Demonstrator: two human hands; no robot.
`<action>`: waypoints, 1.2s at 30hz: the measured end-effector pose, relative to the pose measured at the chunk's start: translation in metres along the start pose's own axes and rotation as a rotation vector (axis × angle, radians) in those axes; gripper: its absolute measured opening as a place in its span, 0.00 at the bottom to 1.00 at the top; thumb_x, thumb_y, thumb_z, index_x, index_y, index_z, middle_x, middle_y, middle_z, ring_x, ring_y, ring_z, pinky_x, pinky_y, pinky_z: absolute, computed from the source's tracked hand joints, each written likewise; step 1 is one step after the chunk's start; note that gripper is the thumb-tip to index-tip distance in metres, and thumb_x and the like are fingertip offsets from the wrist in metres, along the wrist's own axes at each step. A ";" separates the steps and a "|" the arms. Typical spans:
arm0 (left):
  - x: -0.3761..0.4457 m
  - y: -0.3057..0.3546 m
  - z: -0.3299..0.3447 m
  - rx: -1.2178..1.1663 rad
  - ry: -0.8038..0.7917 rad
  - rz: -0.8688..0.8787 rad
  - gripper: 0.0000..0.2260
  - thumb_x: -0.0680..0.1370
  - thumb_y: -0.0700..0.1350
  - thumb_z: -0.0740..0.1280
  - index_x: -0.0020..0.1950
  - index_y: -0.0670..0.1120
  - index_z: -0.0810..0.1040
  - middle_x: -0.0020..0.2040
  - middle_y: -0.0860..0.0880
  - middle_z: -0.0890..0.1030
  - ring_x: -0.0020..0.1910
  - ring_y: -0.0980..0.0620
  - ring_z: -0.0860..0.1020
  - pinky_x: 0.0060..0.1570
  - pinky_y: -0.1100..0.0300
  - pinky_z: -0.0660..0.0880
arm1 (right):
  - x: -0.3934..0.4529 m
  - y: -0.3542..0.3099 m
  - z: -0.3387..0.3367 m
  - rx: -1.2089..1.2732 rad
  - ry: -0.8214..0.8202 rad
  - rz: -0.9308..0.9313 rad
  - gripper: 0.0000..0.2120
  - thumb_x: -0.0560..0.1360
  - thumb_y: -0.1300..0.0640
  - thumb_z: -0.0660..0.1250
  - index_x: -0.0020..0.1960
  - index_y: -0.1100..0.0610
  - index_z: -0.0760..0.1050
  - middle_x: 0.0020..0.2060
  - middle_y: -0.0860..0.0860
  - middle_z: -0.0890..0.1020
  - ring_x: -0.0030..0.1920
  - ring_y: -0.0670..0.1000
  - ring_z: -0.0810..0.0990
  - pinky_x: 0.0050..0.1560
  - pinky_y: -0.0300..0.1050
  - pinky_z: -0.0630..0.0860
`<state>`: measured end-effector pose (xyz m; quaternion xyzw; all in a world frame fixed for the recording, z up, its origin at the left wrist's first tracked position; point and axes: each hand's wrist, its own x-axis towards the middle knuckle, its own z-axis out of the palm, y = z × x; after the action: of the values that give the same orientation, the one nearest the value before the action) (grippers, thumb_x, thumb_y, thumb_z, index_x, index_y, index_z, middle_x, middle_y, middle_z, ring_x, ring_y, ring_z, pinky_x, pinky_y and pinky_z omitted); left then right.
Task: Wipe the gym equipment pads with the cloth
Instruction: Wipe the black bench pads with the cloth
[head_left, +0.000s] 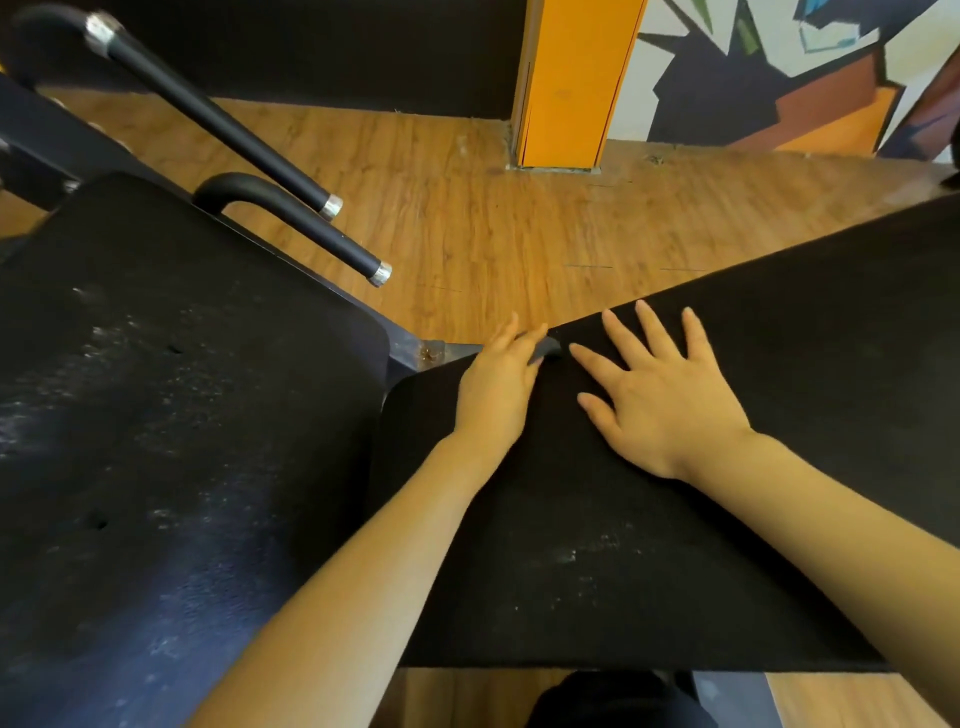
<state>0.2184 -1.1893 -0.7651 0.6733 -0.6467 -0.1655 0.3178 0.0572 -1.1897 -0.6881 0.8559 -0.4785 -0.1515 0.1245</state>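
Observation:
Two black gym pads fill the view. The large left pad (171, 415) is streaked with whitish dust. The right pad (597, 545) runs from the bottom middle up to the right and has a few pale specks. My left hand (498, 384) lies at the right pad's far edge and pinches a small dark grey fold of cloth (549, 349) there; how far the dark cloth spreads over the pad is hard to tell. My right hand (660, 384) rests flat on the same pad, fingers spread, just right of the left hand.
Two black handle bars with chrome ends (382, 273) jut out beyond the left pad. A rusty metal frame joint (428, 353) sits between the pads. Beyond them lie a wooden floor (493, 218), an orange pillar (566, 104) and a painted wall (779, 78).

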 end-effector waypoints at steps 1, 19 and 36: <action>-0.018 0.000 -0.003 0.038 -0.019 0.041 0.21 0.82 0.44 0.60 0.75 0.51 0.65 0.79 0.48 0.57 0.76 0.50 0.57 0.71 0.51 0.62 | 0.000 0.001 0.000 0.002 0.000 -0.004 0.28 0.79 0.37 0.40 0.78 0.43 0.45 0.78 0.54 0.46 0.77 0.60 0.40 0.73 0.66 0.40; -0.086 -0.014 -0.019 0.042 -0.182 0.151 0.24 0.81 0.49 0.61 0.76 0.59 0.58 0.78 0.57 0.49 0.73 0.63 0.48 0.72 0.61 0.54 | -0.001 -0.001 0.000 0.013 -0.024 0.009 0.28 0.79 0.37 0.37 0.78 0.43 0.42 0.78 0.54 0.44 0.76 0.60 0.39 0.73 0.66 0.39; -0.076 -0.022 0.001 -0.089 0.015 0.090 0.20 0.79 0.54 0.59 0.70 0.55 0.71 0.76 0.51 0.62 0.75 0.55 0.55 0.69 0.55 0.56 | -0.001 -0.003 -0.004 0.025 -0.025 0.008 0.29 0.79 0.37 0.39 0.78 0.43 0.42 0.78 0.55 0.44 0.76 0.61 0.39 0.73 0.66 0.39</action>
<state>0.2263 -1.1163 -0.7946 0.6299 -0.6660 -0.1745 0.3595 0.0608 -1.1866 -0.6854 0.8536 -0.4853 -0.1555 0.1084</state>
